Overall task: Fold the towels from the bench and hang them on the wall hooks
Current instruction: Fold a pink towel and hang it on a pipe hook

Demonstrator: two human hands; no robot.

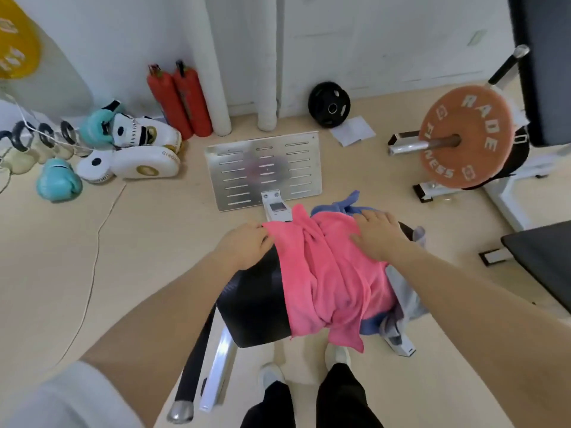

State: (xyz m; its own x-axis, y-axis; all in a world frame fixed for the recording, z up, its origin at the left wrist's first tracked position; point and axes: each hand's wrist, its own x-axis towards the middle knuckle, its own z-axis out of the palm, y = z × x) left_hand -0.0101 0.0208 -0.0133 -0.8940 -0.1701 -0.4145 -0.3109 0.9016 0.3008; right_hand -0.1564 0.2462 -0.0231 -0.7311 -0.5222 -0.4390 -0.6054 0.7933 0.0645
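hands (312, 239) on pink towel (333, 282), bench (256, 304)

Left hand (247, 242) — arm extended forward, fingers curled, pinching fabric at its edge. Right hand (378, 234) — arm extended, palm down, fingers spread flat, pressing. Forearms bare.

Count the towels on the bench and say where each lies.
3 visible. The pink towel lies on top, under both hands. A blue towel pokes out at the far end. A grey towel hangs off the right edge. More may be hidden underneath.
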